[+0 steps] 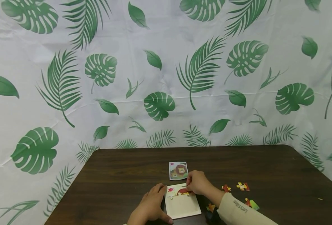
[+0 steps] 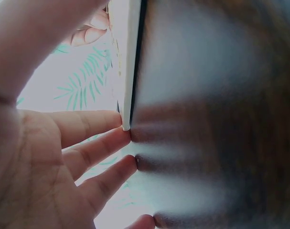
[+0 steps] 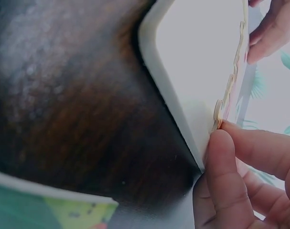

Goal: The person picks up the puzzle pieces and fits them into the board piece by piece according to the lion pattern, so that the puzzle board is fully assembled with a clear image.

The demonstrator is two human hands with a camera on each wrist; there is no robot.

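puzzle board lay well inside the tabletop's far edge; our left hand, fingers spread, braced its left side, seemingly against slipping, our right hand pinching a far-right-corner piece.

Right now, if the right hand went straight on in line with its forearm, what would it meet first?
Probably the lion picture, lying just ahead of the right hand in the head view. The hand's height is unclear; it might pass over.

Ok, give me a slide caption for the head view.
Left fingers touch the puzzle tray, right fingers work at its top right corner, lion card beyond, loose pieces to the right.
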